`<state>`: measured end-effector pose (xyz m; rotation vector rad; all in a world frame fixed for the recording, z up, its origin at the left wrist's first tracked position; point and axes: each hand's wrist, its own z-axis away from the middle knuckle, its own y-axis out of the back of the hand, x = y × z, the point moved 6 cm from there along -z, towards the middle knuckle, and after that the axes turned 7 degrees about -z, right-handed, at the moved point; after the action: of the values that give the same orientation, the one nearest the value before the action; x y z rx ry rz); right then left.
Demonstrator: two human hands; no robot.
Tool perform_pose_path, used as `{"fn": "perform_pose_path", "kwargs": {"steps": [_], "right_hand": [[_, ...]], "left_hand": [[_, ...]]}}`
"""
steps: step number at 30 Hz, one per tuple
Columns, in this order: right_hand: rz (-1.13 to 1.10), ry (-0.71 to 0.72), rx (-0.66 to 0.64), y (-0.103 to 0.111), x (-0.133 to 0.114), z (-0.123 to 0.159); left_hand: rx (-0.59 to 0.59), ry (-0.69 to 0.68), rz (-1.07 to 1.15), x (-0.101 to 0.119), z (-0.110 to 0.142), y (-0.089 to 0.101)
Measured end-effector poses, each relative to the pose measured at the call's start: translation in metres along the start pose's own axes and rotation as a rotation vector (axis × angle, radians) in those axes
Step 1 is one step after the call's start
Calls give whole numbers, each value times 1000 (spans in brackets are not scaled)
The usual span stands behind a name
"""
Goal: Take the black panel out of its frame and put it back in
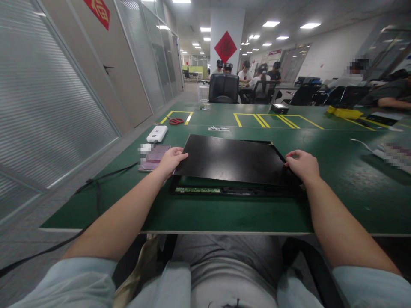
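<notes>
A flat black screen panel (229, 158) lies at a slant over a shallow black frame (257, 191), its left side raised. My left hand (173, 161) grips the panel's left edge, thumb on top. At the right side, my right hand (302, 164) is closed with thumb and fingertips pinching the frame's edge, right beside the panel. A green circuit board strip (198, 190) shows in the frame's near side, below the panel's front edge. The panel hides most of the frame's inside.
On the green table (224, 218), a white power bank (157, 134) and a phone (154, 157) sit left of the panel. Red-handled scissors (176, 121), small white pieces (218, 128) and a black box (279, 108) lie farther back. A black strap (98, 192) crosses the left edge. Several people sit beyond.
</notes>
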<state>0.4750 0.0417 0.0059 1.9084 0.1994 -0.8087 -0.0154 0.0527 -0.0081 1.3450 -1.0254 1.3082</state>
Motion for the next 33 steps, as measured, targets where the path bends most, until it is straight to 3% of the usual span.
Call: {"fn": "perform_pose_path", "kwargs": {"steps": [33], "right_hand": [[20, 15, -4, -5, 7, -6]], "left_hand": [[17, 1, -61, 1, 0, -2]]}}
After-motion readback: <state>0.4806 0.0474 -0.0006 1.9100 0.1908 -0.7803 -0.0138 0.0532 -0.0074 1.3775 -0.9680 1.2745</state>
